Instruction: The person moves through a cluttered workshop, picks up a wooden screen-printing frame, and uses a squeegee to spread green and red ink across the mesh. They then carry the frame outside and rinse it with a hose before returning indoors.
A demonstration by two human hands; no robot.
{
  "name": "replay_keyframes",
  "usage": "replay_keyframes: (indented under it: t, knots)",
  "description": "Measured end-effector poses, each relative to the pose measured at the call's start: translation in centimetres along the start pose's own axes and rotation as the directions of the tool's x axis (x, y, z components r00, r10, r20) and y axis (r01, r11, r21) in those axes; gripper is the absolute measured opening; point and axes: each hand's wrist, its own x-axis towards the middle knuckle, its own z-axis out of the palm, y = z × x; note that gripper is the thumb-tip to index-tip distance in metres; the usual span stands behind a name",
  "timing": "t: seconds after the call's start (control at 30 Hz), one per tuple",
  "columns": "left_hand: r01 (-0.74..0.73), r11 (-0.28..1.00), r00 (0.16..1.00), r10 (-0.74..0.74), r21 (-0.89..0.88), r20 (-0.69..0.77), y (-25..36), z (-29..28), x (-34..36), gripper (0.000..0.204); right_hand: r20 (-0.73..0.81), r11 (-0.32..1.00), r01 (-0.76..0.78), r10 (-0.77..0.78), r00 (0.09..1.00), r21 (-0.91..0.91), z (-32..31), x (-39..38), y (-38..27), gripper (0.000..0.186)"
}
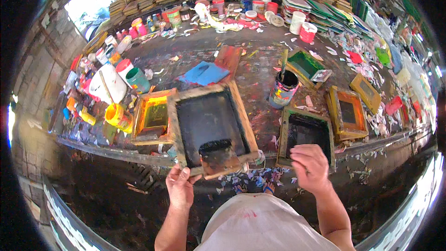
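Note:
My left hand (180, 185) grips the near left corner of a large wooden screen-printing frame (243, 123), its thumb on top of the rail. The frame sits tilted at the table's front edge, its mesh dark with ink. Inside it, at the near end, rests a brown squeegee (221, 159) with a black-stained blade. Over a smaller dark-inked screen frame (281, 135) to the right, my right hand (310, 167) hovers, holding nothing visible. Its fingers are extended and slightly bent, with the thumb apart; whether it touches that frame I cannot tell.
Left stand a yellow-stained frame (136, 125), a yellow ink pot (118, 118) and a white bucket (107, 86). Beyond the large frame lie a blue cloth-like piece (204, 73) and a reddish board (227, 60). An ink can (281, 94) and orange-stained frame (332, 111) are right.

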Motion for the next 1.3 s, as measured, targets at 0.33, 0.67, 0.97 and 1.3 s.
replay_keyframes:
  t: [0.33,0.67,0.97,1.3]
  knots:
    - [-0.187,0.982,0.975,0.181,0.033,0.129,-1.4,10.1,19.9,0.023,-0.452,0.988,-0.071,0.0,0.892,-0.14,-5.0,-4.9,-0.8,0.022]
    - [0.075,0.997,0.996,-0.076,-0.024,-0.053,-10.5,22.1,34.9,0.019,-0.526,0.805,-0.48,0.255,0.811,-0.35,-10.9,-16.2,-3.1,0.024]
    - [0.186,0.982,0.97,-0.178,0.036,-0.165,-16.0,26.1,35.9,0.021,-0.559,0.755,-0.596,0.378,0.738,-0.276,-10.8,-18.3,-1.5,0.023]
    - [0.19,0.962,0.978,-0.202,0.198,0.043,-15.3,22.7,33.0,0.034,-0.301,0.464,-0.765,0.883,0.36,0.447,-6.0,-17.6,5.3,0.027]
